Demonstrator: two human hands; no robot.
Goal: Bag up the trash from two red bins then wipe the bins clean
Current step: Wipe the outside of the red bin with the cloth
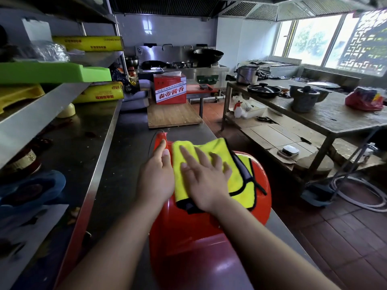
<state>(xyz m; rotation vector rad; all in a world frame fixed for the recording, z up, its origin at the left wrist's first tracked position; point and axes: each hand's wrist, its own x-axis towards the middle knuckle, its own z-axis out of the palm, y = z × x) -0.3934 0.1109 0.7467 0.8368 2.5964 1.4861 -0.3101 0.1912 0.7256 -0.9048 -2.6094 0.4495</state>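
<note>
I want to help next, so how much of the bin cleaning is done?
No trash shows on the red bin, so bagging looks done. The right hand presses a yellow cloth on it; the left hand steadies it. Wiping is left, and no second bin is visible.

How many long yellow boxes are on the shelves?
2. The upper box sits above the green tray, the lower box below it. Others may be hidden.

Right hand [206, 181] presses yellow cloth [236, 170] on red bin [188, 243]; left hand [157, 176] steadies.
</note>
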